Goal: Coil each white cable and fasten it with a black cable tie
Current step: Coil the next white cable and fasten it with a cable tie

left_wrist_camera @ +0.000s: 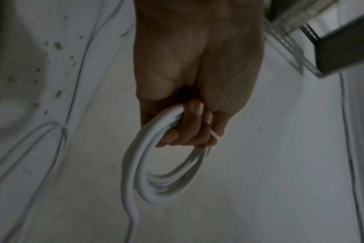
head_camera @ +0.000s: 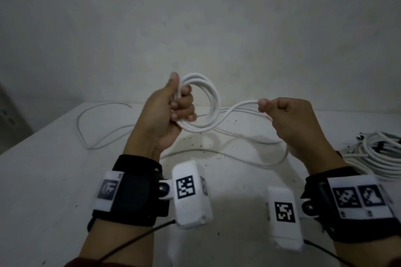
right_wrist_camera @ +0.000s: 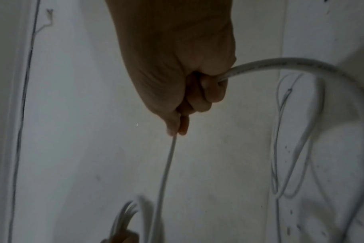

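My left hand (head_camera: 173,103) grips a coil of white cable (head_camera: 211,101) with several loops, held up above the white table (head_camera: 54,179). The left wrist view shows the fingers (left_wrist_camera: 189,128) curled round the coil (left_wrist_camera: 139,164). From the coil the same cable runs right to my right hand (head_camera: 282,112), which pinches the strand (head_camera: 243,105) between thumb and fingers. In the right wrist view the cable (right_wrist_camera: 166,164) passes through the fist (right_wrist_camera: 197,92) and curves out to the right. The loose remainder (head_camera: 104,136) trails over the table to the left. No black cable tie shows clearly.
A pile of coiled white cables (head_camera: 377,158) lies at the table's right edge, with small dark bits among them. A grey wall (head_camera: 195,17) stands behind the table. A dark stain with specks (head_camera: 199,140) marks the table under the coil.
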